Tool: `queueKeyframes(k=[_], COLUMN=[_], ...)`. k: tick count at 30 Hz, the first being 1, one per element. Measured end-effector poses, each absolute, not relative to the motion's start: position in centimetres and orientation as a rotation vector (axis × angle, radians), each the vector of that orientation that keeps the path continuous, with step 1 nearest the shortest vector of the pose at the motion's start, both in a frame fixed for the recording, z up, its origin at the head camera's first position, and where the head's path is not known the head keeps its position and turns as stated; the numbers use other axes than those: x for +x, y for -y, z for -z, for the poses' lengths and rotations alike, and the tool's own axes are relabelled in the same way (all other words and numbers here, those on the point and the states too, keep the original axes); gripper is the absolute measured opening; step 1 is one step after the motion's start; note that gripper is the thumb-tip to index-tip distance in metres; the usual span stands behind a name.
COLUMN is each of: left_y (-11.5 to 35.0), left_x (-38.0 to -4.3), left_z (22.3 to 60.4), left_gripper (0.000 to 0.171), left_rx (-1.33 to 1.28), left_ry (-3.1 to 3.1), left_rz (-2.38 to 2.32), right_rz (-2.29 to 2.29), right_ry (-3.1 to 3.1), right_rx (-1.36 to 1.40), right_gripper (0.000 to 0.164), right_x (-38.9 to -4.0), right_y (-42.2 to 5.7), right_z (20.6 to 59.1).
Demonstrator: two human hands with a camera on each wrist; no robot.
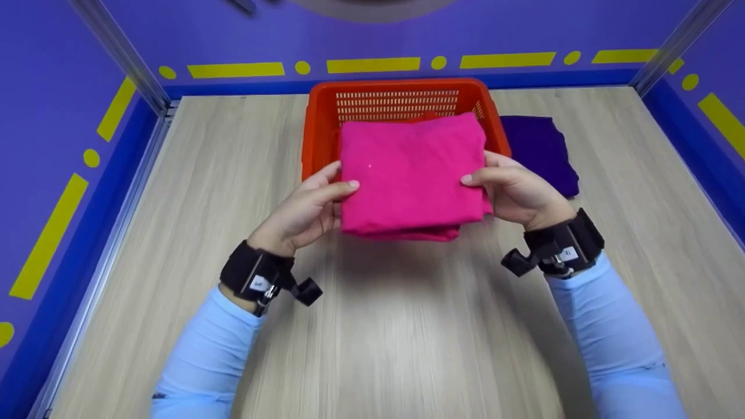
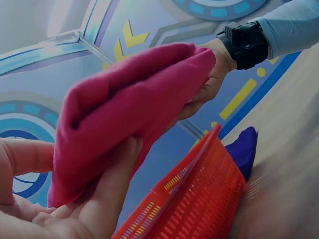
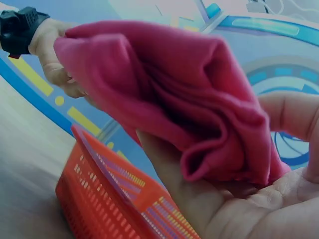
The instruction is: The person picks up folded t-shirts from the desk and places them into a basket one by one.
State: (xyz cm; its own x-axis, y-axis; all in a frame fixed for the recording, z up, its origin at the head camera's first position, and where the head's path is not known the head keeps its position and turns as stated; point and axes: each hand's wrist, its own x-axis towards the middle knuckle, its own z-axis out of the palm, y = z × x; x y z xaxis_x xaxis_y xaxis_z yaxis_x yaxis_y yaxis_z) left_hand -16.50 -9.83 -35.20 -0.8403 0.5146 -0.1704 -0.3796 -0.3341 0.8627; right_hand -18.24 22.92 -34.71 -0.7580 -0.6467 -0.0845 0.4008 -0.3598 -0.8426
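Note:
A folded pink cloth [image 1: 413,174], several layers thick, is held up between both hands in front of the basket. My left hand [image 1: 311,203] grips its left edge, thumb on top and fingers beneath. On the opposite edge, my right hand [image 1: 515,189] pinches the cloth the same way. The right wrist view shows the stacked folds of the pink cloth [image 3: 174,99] from its side. Behind it stands a red plastic basket [image 1: 401,87] with slotted walls, its front mostly hidden by the cloth.
A folded dark purple cloth [image 1: 538,154] lies on the wooden table [image 1: 233,151] against the basket's right side. Blue panels [image 1: 372,41] with yellow marks wall in the table at the back and both sides.

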Motion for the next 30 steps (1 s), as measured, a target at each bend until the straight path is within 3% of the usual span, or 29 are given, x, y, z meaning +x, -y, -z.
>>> queueKeyframes(k=[14,30], left_y=[7.8,6.3], left_x=[-22.0,-25.7], left_z=[35.7,37.3], left_gripper=[0.085,0.085], left_rx=[-0.037,-0.137], left_ry=[-1.535,-1.869], left_rz=[-2.239,-2.105], right_rz=[2.300,2.193], right_ry=[-1.351,-1.578], right_rx=[0.089,0.262], right_gripper=[0.049,0.054], right_x=[-23.9,-27.7], right_y=[-21.3,-19.9], right_z=[35.1,37.1])
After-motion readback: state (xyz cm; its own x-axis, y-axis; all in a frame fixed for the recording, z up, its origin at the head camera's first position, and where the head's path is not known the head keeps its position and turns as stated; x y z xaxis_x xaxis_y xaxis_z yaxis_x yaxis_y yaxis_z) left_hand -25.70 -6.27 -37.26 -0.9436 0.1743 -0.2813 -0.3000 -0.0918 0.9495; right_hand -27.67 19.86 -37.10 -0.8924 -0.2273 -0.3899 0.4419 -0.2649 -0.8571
